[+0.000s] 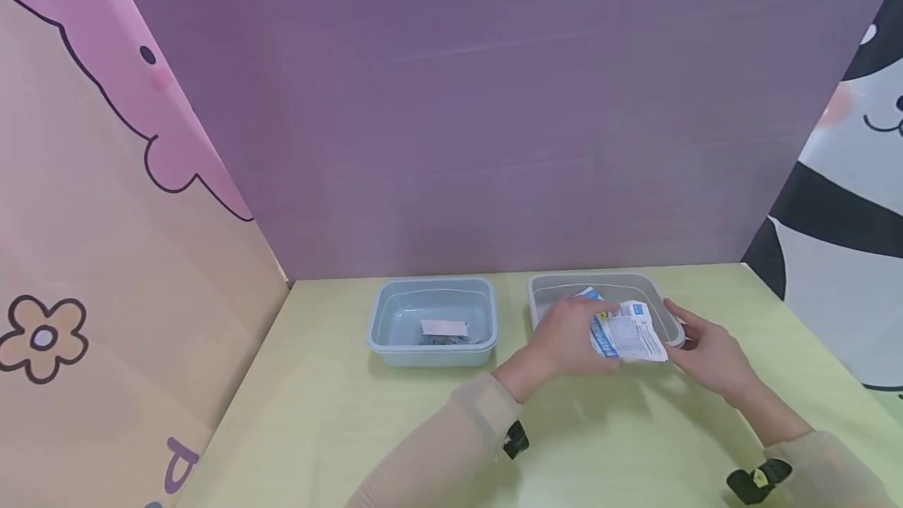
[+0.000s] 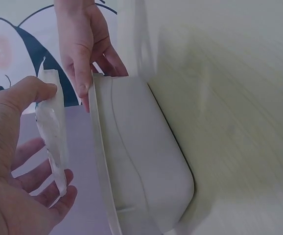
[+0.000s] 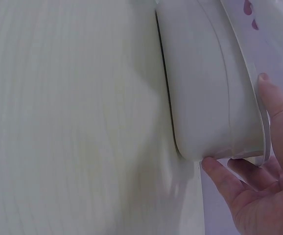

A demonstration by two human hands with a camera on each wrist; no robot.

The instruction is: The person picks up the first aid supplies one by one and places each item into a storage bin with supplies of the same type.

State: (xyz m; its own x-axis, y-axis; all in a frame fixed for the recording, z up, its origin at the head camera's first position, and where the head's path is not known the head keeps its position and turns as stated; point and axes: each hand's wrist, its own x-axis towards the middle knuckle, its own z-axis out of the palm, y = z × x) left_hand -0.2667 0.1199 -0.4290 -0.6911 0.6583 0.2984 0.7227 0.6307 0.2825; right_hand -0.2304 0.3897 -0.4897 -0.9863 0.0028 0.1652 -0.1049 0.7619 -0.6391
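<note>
In the head view, my left hand (image 1: 573, 339) holds a white and blue printed packet (image 1: 629, 333) above the front of a grey plastic container (image 1: 672, 329). The left wrist view shows the packet (image 2: 52, 122) edge-on, with the thumb on its upper end and fingertips at its lower end. My right hand (image 1: 711, 355) grips the container's right end. From the right wrist, its thumb (image 3: 273, 95) lies at the rim and its other fingers touch the end wall. The container stands on the table; the left hand and packet hide part of its inside.
Left of the grey container stands a light blue plastic container (image 1: 430, 357). A small white-topped item (image 1: 444, 328) lies in it, too small to identify. A purple panel (image 1: 451, 116) rises behind the pale yellow-green table (image 1: 339, 429), and printed panels flank it.
</note>
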